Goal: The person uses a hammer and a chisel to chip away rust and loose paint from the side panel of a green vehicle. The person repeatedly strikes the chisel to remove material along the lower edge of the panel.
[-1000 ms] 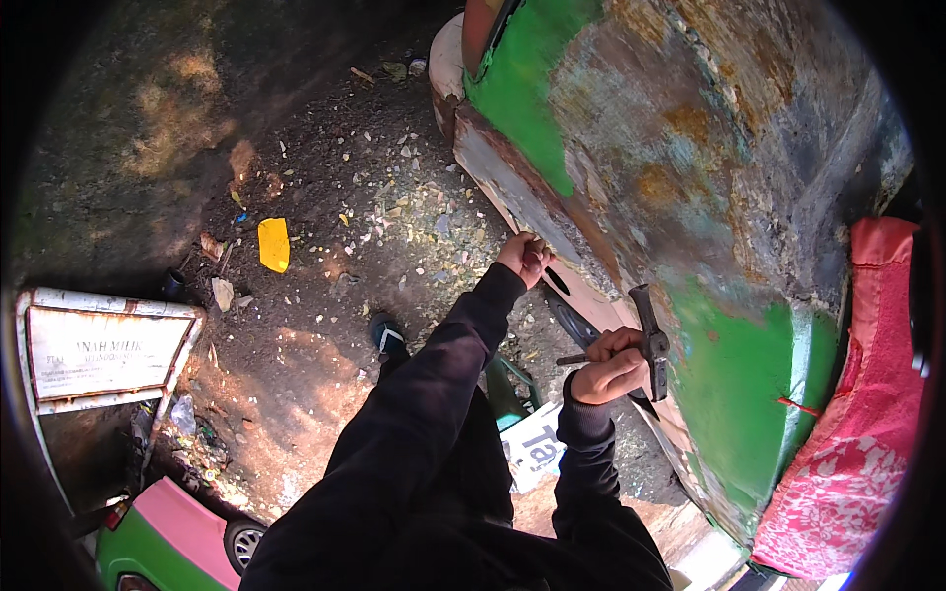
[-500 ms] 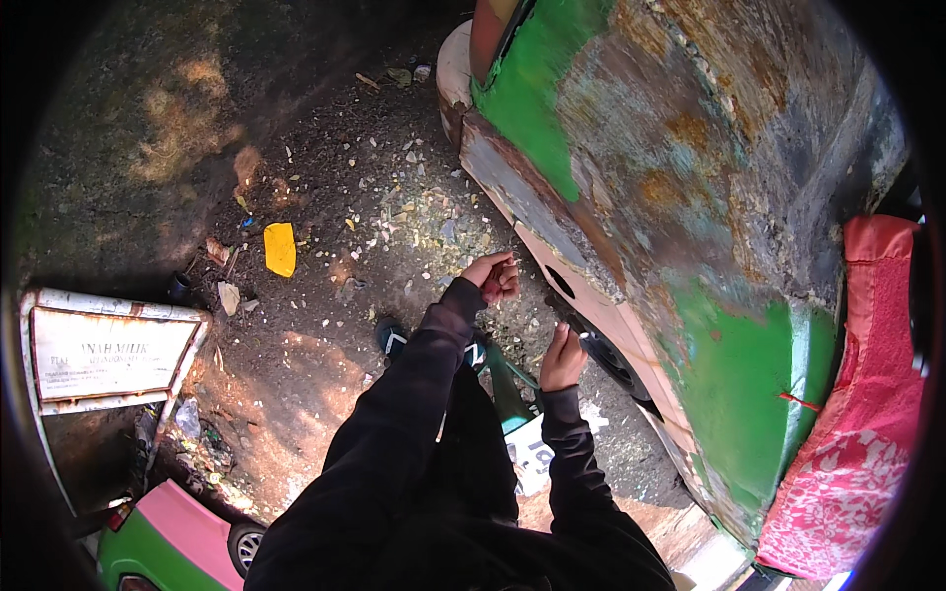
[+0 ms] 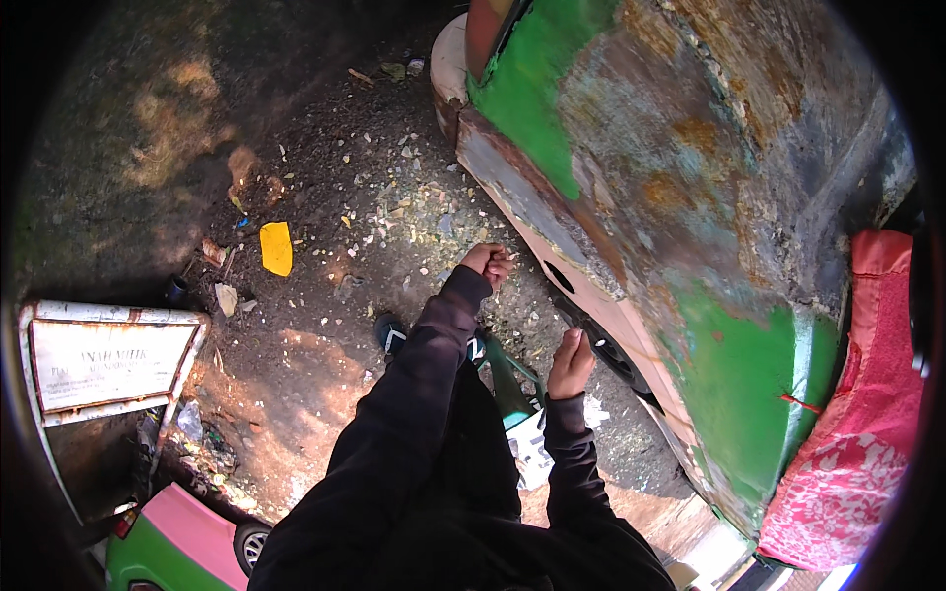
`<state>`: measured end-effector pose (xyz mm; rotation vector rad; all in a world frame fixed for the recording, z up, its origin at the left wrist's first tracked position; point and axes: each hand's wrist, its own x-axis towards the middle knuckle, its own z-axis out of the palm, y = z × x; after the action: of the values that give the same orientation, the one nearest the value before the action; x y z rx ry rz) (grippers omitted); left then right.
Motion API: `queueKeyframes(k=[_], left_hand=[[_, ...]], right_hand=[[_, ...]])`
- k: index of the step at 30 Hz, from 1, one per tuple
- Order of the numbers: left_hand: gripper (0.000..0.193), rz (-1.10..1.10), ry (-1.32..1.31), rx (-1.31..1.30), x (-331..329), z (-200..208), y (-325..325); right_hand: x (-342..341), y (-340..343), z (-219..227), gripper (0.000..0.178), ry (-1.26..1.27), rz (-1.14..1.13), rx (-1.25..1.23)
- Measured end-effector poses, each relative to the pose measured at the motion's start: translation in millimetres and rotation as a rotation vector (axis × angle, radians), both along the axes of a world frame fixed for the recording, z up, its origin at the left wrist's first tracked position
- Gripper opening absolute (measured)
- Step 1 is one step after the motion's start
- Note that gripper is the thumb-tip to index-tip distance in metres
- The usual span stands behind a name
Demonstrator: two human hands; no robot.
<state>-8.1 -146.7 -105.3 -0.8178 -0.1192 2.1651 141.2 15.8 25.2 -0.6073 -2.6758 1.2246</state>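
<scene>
My left hand [image 3: 488, 264] is raised in front of me with its fingers curled together; whatever they may hold is too small to make out. Lower and to the right, my right hand [image 3: 570, 364] is closed with the thumb up against the fingers, and its contents are hidden. Both hands are beside a vehicle body [image 3: 729, 364] in green and pale pink, with large bare, rusty, grey-brown patches. Neither hand plainly touches it. Dark sleeves cover both arms. Close to my feet, a green object [image 3: 507, 394] is partly hidden behind my right hand and arm.
A wheel [image 3: 616, 355] sits under the vehicle's pink lower edge. Red patterned cloth [image 3: 838, 473] hangs at the right. Paint flakes [image 3: 404, 212] and a yellow piece [image 3: 277, 248] lie on the soil. A rusty-framed white sign [image 3: 108, 360] and a pink-green car [image 3: 187, 537] are at the left.
My right hand has shifted slightly down and turned, its fingers now closer together. My left hand has moved slightly and curled tighter. The view has shifted a little.
</scene>
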Motion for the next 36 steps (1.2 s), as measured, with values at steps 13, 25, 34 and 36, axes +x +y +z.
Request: queueKeyframes(k=[13, 25, 34, 36], left_hand=[[0.015, -0.033, 0.207, -0.186, -6.6, 22.7, -34.1], [0.019, -0.071, 0.357, -0.018, -12.2, 26.3, -48.4], [0.024, 0.116, 0.245, -0.063, -11.3, 42.1, -39.8], [0.028, 0.172, 0.293, -0.038, -12.7, 41.7, -33.6]], right_hand=[[1.5, -14.5, 1.1, 0.040, 0.039, 0.044, -0.096], [2.0, -29.7, 4.7, 0.040, -0.022, 0.026, -0.175], [-11.3, -64.1, 16.8, 0.014, 0.096, 0.351, -0.056], [-12.0, -65.1, 10.8, 0.012, 0.188, 0.454, -0.010]])
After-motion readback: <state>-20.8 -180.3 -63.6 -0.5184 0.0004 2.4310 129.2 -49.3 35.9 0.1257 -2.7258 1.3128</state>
